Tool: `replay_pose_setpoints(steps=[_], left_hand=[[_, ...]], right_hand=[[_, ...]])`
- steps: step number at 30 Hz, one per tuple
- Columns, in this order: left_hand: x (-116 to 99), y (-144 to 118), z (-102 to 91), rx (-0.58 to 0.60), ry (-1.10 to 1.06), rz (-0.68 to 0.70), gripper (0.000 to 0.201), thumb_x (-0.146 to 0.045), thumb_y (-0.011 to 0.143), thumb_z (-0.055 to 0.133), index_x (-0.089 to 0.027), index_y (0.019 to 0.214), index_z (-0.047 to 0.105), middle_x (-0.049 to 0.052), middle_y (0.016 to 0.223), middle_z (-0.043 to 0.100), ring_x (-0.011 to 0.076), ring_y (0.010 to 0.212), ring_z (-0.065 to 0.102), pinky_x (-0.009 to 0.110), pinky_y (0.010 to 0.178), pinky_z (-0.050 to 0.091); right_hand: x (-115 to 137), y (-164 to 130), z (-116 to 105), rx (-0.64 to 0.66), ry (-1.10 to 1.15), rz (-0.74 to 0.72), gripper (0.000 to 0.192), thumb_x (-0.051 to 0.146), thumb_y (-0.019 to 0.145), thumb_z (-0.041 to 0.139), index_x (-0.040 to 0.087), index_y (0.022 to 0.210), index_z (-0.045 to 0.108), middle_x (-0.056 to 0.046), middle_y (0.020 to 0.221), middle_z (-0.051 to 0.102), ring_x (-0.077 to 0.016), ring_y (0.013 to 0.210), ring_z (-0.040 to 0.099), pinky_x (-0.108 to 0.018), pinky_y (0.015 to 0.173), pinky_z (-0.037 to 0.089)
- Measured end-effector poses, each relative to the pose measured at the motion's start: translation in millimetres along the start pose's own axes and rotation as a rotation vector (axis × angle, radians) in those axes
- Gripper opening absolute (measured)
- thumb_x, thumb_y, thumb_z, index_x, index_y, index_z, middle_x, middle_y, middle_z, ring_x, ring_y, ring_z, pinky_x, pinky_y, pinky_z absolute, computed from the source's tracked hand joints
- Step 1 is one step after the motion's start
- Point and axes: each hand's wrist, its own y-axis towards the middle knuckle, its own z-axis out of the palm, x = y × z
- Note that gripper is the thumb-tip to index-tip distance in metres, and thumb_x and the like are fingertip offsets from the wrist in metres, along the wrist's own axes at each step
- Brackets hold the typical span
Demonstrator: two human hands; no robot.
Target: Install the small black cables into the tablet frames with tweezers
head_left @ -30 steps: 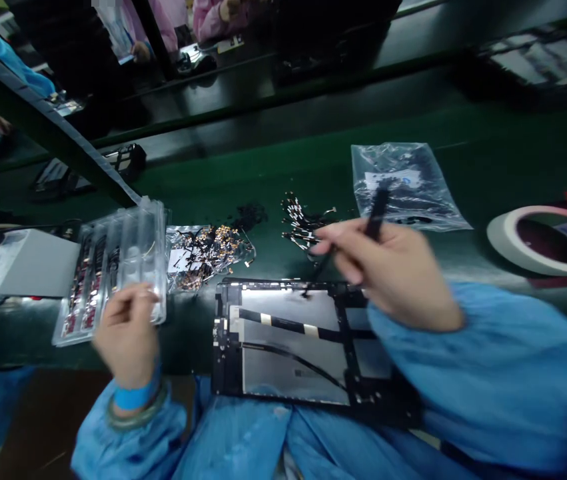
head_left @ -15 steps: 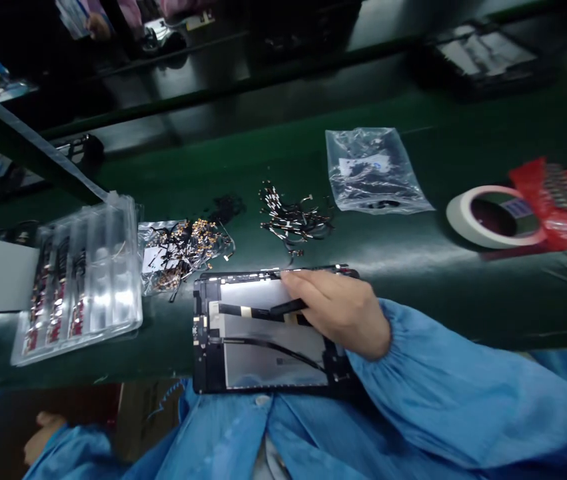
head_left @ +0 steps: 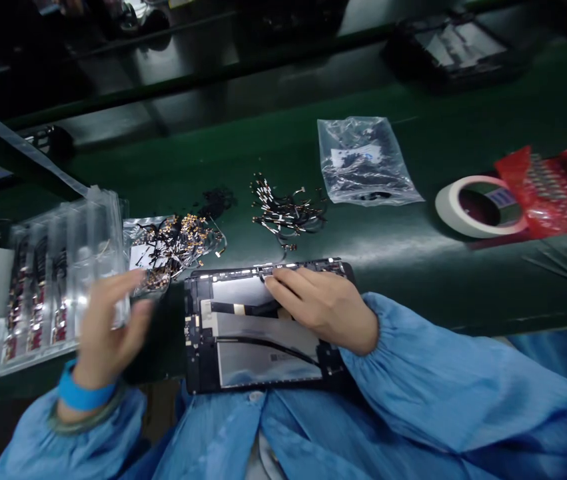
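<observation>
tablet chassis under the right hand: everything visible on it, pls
The tablet chassis lies flat, open side up, at the near edge of the green belt. It has a black frame around a silvery metal plate, which is crossed by a black flat cable with pale tape patches and a thinner black cable below. Small components line its left edge. The right hand rests on its upper right part.

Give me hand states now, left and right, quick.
Left hand: open, fingers spread, holding nothing, over the edge of the clear parts tray.
Right hand: resting flat on the tablet frame, fingertips at its top edge; whether it holds anything cannot be told.
</observation>
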Motion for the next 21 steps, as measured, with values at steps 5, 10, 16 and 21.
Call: replay_pose_setpoints(steps=[5, 10, 16, 21], left_hand=[[-27.0, 51.3, 83.2, 0.414, -0.132, 0.418, 0.025, -0.028, 0.094, 0.048, -0.017, 0.116, 0.055, 0.015, 0.13, 0.059, 0.024, 0.12, 0.055, 0.043, 0.1, 0.046], [-37.2, 55.8, 89.6, 0.502, -0.099, 0.43, 0.026, -0.024, 0.096, 0.042, -0.02, 0.115, 0.059, 0.011, 0.127, 0.063, 0.0249, 0.122, 0.053, 0.044, 0.097, 0.045], [-33.9, 56.7, 89.9, 0.473, -0.091, 0.447, 0.031, -0.02, 0.095, 0.042, -0.019, 0.124, 0.054, 0.01, 0.124, 0.064, 0.0223, 0.117, 0.056, 0.039, 0.093, 0.047], [-34.5, 56.2, 90.5, 0.446, -0.012, 0.532, 0.034, -0.015, 0.095, 0.04, -0.019, 0.125, 0.056, 0.011, 0.126, 0.063, 0.0255, 0.117, 0.054, 0.041, 0.091, 0.046]], right_hand=[[1.5, 1.5, 0.9, -0.006, 0.015, 0.014, 0.024, 0.012, 0.092, 0.044, 0.012, 0.09, 0.067, -0.008, 0.082, 0.068, -0.0149, 0.065, 0.053, -0.03, 0.053, 0.033], [1.5, 0.0, 2.6, -0.031, 0.031, 0.019, 0.022, 0.015, 0.093, 0.045, 0.01, 0.095, 0.067, -0.008, 0.079, 0.067, -0.0159, 0.068, 0.055, -0.03, 0.054, 0.033], [-1.1, -10.5, -9.9, 0.043, 0.036, 0.055, 0.026, 0.013, 0.095, 0.041, 0.013, 0.094, 0.067, -0.005, 0.077, 0.068, -0.0148, 0.065, 0.055, -0.031, 0.053, 0.035], [-4.9, -20.1, -18.6, 0.056, -0.023, 0.037, 0.032, 0.01, 0.097, 0.035, 0.013, 0.102, 0.067, -0.006, 0.084, 0.071, -0.0138, 0.065, 0.056, -0.029, 0.054, 0.037]])
